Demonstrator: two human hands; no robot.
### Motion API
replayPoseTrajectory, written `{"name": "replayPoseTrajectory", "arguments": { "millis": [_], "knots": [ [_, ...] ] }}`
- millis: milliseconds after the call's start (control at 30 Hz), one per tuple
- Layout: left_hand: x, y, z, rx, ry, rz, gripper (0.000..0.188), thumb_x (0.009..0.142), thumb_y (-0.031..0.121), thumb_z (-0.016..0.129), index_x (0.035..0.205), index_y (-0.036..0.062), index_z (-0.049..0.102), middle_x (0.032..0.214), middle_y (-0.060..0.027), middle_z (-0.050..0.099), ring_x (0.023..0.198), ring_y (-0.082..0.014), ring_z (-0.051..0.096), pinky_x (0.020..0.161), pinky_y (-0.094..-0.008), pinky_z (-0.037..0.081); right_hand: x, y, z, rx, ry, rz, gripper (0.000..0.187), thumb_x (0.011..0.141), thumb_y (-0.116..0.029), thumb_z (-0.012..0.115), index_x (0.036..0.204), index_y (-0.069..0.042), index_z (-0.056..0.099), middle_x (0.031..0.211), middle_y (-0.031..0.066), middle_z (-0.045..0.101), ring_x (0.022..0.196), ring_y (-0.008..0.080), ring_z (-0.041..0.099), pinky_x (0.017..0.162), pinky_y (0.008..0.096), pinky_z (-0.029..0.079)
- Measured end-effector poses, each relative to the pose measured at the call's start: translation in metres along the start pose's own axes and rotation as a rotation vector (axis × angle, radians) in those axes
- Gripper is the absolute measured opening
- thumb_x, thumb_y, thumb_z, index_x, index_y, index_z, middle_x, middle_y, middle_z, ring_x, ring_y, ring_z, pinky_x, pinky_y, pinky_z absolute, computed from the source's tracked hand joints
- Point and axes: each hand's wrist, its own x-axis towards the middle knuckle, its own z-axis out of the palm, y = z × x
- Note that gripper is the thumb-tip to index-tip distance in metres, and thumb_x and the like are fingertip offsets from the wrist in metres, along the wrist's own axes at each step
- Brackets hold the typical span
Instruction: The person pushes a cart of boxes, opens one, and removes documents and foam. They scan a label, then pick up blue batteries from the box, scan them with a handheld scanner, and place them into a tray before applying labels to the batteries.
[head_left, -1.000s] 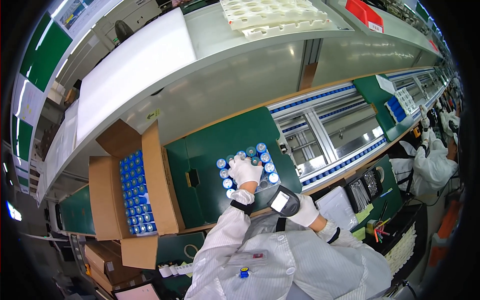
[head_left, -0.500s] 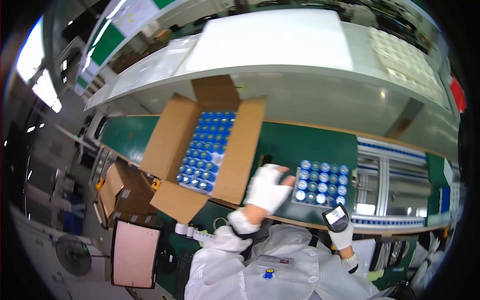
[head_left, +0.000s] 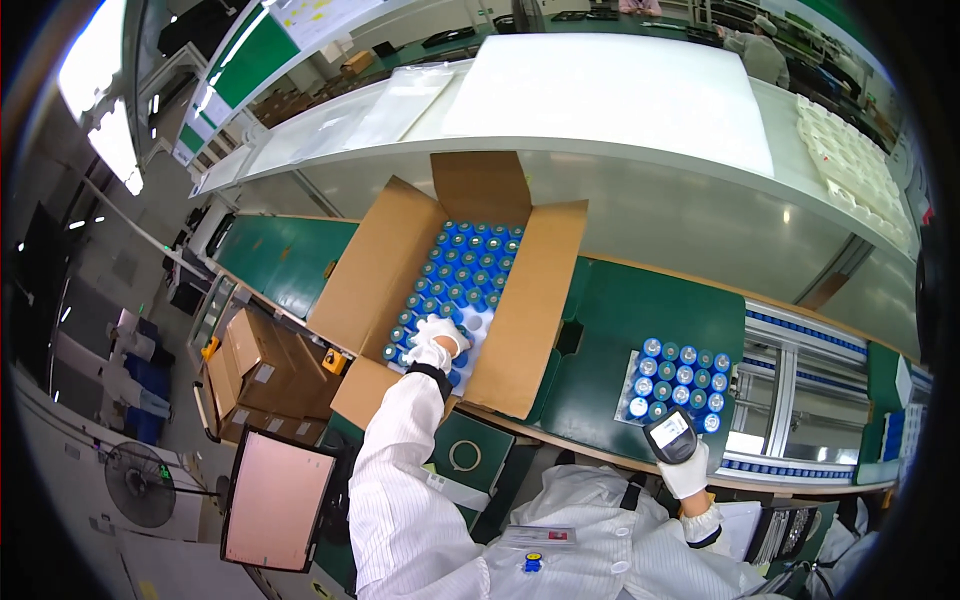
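My left hand [head_left: 440, 338], in a white glove with bare fingertips, reaches down into the cardboard box [head_left: 527, 340]. It rests over the blue cylindrical battery cells [head_left: 467, 260] standing there in rows, and its fingertips are hidden among them. Bare white tray [head_left: 478, 324] shows beside the hand. My gloved right hand [head_left: 686, 476] is closed round a dark handheld scanner [head_left: 671, 436] with a pale panel, in front of a second block of blue cells [head_left: 683, 375] on the green table. The scanner's head covers a near corner of that block.
Right of the cells lies a metal rail frame [head_left: 785, 390] on the table. A white shelf [head_left: 640, 155] spans the back, carrying white sheets and a moulded tray [head_left: 855, 165]. At left stand a monitor [head_left: 277, 500], stacked cartons [head_left: 265, 375] and a fan [head_left: 140, 482].
My left hand has gone from beside the block of cells on the table to inside the cardboard box. The right hand still grips the scanner. The whole view has shifted slightly.
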Motion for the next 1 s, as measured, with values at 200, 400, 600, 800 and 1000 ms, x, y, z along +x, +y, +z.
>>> {"name": "replayPoseTrajectory", "arguments": {
  "millis": [200, 400, 600, 800, 1000],
  "knots": [
    [0.028, -0.01, 0.022, 0.056, 0.083, -0.057, 0.077, 0.073, 0.063, 0.072, 0.128, 0.0101, 0.061, 0.139, -0.0124, 0.05, 0.127, -0.0322, 0.047, 0.102, -0.0397, 0.041, -0.011, 0.018, 0.001, -0.006, 0.022, 0.022, 0.021, 0.068, -0.01, 0.079, 0.084, -0.002, 0.069, 0.076, 0.0144, 0.07, 0.072, 0.029, 0.07, 0.064, 0.035, 0.054],
    [0.037, -0.007, 0.026, 0.161, 0.153, -0.001, 0.045, 0.08, 0.038, 0.07, 0.116, 0.0124, 0.067, 0.126, -0.0071, 0.061, 0.118, -0.0266, 0.055, 0.093, -0.0398, 0.047, -0.016, 0.016, -0.007, -0.071, 0.029, 0.0, 0.022, 0.068, -0.011, 0.079, 0.084, -0.002, 0.069, 0.077, 0.0152, 0.07, 0.072, 0.0295, 0.07, 0.064, 0.0356, 0.054],
    [0.029, -0.013, 0.027, 0.056, 0.199, 0.105, 0.054, 0.073, 0.044, 0.078, 0.115, 0.0114, 0.068, 0.13, -0.0104, 0.058, 0.117, -0.0305, 0.056, 0.096, -0.0394, 0.047, -0.02, 0.022, -0.008, -0.071, 0.005, 0.009, 0.023, 0.067, -0.012, 0.08, 0.085, -0.002, 0.069, 0.078, 0.0157, 0.069, 0.074, 0.0315, 0.07, 0.065, 0.0364, 0.054],
    [0.011, -0.014, 0.011, 0.075, 0.242, 0.261, 0.058, 0.064, 0.041, 0.086, 0.117, 0.0236, 0.069, 0.142, -0.0113, 0.044, 0.126, -0.0344, 0.045, 0.103, -0.0401, 0.045, -0.018, 0.02, -0.007, -0.076, 0.001, 0.018, 0.023, 0.066, -0.013, 0.08, 0.084, -0.003, 0.069, 0.078, 0.0161, 0.069, 0.074, 0.0331, 0.07, 0.065, 0.0372, 0.054],
    [0.024, -0.015, 0.016, 0.094, 0.099, 0.08, 0.057, 0.067, 0.052, 0.08, 0.117, 0.0263, 0.07, 0.149, -0.0103, 0.034, 0.127, -0.0362, 0.042, 0.106, -0.0395, 0.041, -0.015, 0.015, -0.005, -0.103, -0.028, 0.002, 0.024, 0.067, -0.013, 0.08, 0.085, -0.002, 0.069, 0.079, 0.0165, 0.069, 0.074, 0.0336, 0.069, 0.066, 0.0376, 0.054]
  ]
}}
